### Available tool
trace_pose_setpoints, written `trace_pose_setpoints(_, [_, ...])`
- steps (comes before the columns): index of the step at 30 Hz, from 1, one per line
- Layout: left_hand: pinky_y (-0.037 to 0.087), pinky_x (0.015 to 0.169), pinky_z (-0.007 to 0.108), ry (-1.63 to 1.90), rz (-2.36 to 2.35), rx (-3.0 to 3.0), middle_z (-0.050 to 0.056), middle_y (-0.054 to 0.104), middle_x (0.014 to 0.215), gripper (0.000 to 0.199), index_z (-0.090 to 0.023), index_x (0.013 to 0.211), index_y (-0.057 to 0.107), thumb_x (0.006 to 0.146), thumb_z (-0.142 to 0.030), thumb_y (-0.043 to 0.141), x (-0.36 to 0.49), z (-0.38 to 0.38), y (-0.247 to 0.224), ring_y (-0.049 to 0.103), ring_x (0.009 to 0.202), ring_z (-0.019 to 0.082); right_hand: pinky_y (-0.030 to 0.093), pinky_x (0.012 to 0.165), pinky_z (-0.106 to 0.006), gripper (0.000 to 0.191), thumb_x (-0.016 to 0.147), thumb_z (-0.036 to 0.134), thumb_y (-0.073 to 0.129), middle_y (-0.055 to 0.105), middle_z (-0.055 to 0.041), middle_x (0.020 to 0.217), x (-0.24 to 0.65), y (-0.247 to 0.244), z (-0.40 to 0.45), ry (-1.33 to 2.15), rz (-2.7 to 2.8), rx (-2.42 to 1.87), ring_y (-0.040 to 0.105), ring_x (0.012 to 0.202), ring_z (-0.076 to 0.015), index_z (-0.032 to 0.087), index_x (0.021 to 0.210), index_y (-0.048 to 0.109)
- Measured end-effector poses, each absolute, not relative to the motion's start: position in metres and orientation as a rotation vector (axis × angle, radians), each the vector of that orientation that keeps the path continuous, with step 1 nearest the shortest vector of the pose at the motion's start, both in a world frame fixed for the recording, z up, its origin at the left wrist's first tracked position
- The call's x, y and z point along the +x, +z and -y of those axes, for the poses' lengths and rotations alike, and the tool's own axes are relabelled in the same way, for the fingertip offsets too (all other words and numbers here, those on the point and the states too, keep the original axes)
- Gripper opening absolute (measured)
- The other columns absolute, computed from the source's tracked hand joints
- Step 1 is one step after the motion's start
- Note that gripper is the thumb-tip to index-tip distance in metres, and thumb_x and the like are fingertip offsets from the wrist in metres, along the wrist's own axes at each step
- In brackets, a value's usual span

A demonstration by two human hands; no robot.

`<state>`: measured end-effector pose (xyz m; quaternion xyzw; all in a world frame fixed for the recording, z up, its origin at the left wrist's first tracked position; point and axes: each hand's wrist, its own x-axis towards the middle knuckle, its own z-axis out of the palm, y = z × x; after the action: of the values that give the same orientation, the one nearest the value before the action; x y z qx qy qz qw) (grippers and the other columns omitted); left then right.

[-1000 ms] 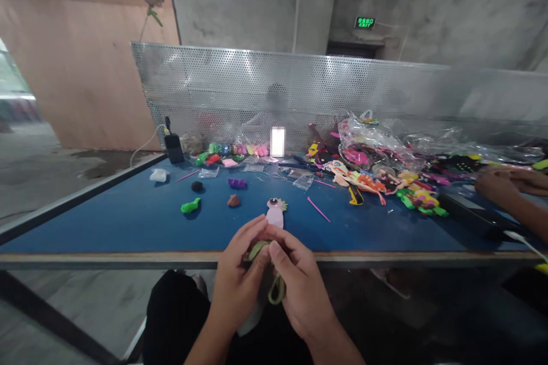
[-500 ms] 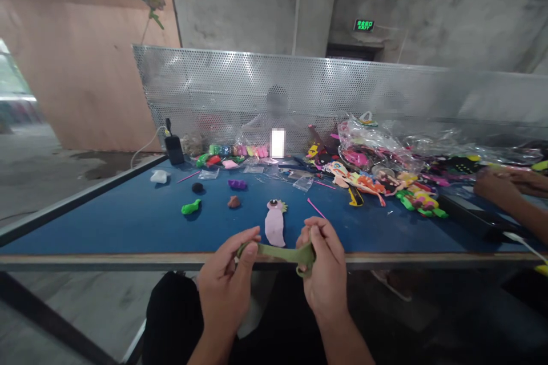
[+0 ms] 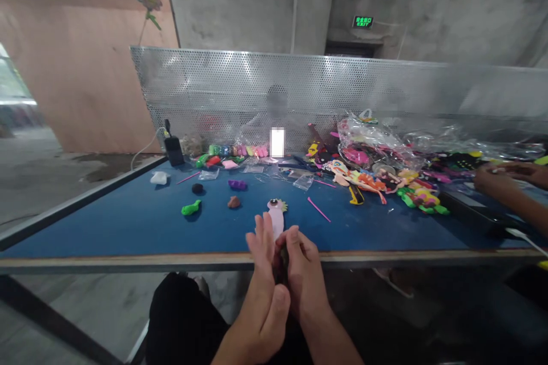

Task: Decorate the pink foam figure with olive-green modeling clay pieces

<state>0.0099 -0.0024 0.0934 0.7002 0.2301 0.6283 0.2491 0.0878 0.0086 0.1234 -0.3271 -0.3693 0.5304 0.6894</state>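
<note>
Over the table's front edge, my two hands are close together. My left hand [image 3: 264,279] is flat, its fingers stretched upward and its palm turned toward the right one. Fingers curled, my right hand [image 3: 307,271] holds a lump of olive-green clay [image 3: 281,262], mostly hidden between the palms. Just beyond the fingertips lies a pale pink clay figure [image 3: 278,218] with a dark eye and a yellow-green crest; my left hand covers its lower part. A pink stick [image 3: 319,209] rests to its right.
Lumps of brown [image 3: 233,202], green [image 3: 190,207], black [image 3: 197,188], purple [image 3: 237,184] and white clay [image 3: 160,178] lie on the blue table [image 3: 128,234]. A yellow cutter [image 3: 356,195] and piled clay pieces sit right of centre. Another person's hands [image 3: 499,182] are far right, behind a black box [image 3: 475,214].
The olive clay, stretched between both hands before, is now gathered between the palms. My left hand has moved right and its fingers have straightened; my right hand has shifted left.
</note>
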Motion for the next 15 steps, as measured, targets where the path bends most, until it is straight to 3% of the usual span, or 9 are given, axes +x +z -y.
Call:
trace_pose_setpoints(1, [0.010,0.124,0.059,1.784,-0.561,1.786,0.000,0.009,0.170,0.067,-0.042,0.156,-0.010,0.103,-0.043,0.031,0.015,0.006,0.092,0.013,0.155,0.028,0.033,0.041,-0.019,0.057,0.081,0.070,0.068,0.049,0.0036,0.050,0.089,0.123,-0.010,1.190,0.822,-0.760,0.042,0.043,-0.0081,0.017,0.061,0.056])
trace_pose_setpoints(3, [0.019,0.123,0.057,1.846,-0.531,1.669,0.000,0.008,0.170,0.068,-0.046,0.155,-0.013,0.104,-0.038,0.032,0.025,0.009,0.089,0.023,0.153,0.027,0.025,0.037,-0.019,0.062,0.080,0.074,0.065,0.043,0.0052,0.044,0.090,0.122,-0.011,1.231,0.793,-0.750,0.034,0.037,-0.0064,0.018,0.056,0.050])
trace_pose_setpoints(8, [0.025,0.123,0.048,1.704,-0.576,1.222,0.002,0.023,0.167,0.065,-0.043,0.159,0.005,0.102,-0.051,0.035,0.031,0.003,0.083,0.029,0.151,0.023,0.012,0.029,-0.018,0.068,0.078,0.075,0.064,0.031,0.0084,0.033,0.091,0.122,-0.006,1.421,0.875,-0.546,0.020,0.026,-0.0044,0.021,0.047,0.038])
trace_pose_setpoints(10, [0.031,0.121,0.047,1.602,-0.491,0.956,0.004,0.033,0.164,0.065,-0.041,0.159,0.014,0.100,-0.058,0.033,0.029,0.000,0.087,0.038,0.147,0.024,0.016,0.029,-0.019,0.068,0.084,0.074,0.058,0.031,0.0081,0.032,0.088,0.121,-0.003,1.460,0.936,-0.453,0.021,0.025,-0.0052,0.022,0.046,0.037])
trace_pose_setpoints(12, [0.035,0.118,0.049,1.548,-0.389,0.741,0.007,0.042,0.159,0.066,-0.036,0.157,0.026,0.097,-0.062,0.032,0.025,-0.002,0.096,0.045,0.143,0.028,0.029,0.034,-0.020,0.064,0.091,0.069,0.053,0.038,0.0060,0.036,0.084,0.120,0.001,1.403,1.002,-0.413,0.032,0.028,-0.0075,0.021,0.050,0.044])
trace_pose_setpoints(14, [0.039,0.115,0.053,1.544,-0.334,0.603,0.010,0.050,0.154,0.068,-0.032,0.154,0.036,0.095,-0.065,0.033,0.019,-0.001,0.105,0.048,0.140,0.032,0.049,0.053,-0.026,0.056,0.097,0.059,0.051,0.060,-0.0022,0.056,0.080,0.121,0.008,1.224,1.133,-0.445,0.057,0.047,-0.0130,0.020,0.058,0.055])
trace_pose_setpoints(15, [0.041,0.113,0.054,1.554,-0.328,0.571,0.011,0.053,0.151,0.068,-0.031,0.152,0.039,0.094,-0.066,0.033,0.015,0.000,0.109,0.049,0.139,0.033,0.055,0.068,-0.031,0.050,0.099,0.054,0.051,0.070,-0.0070,0.075,0.078,0.122,0.011,1.106,1.226,-0.484,0.067,0.066,-0.0173,0.020,0.063,0.061])
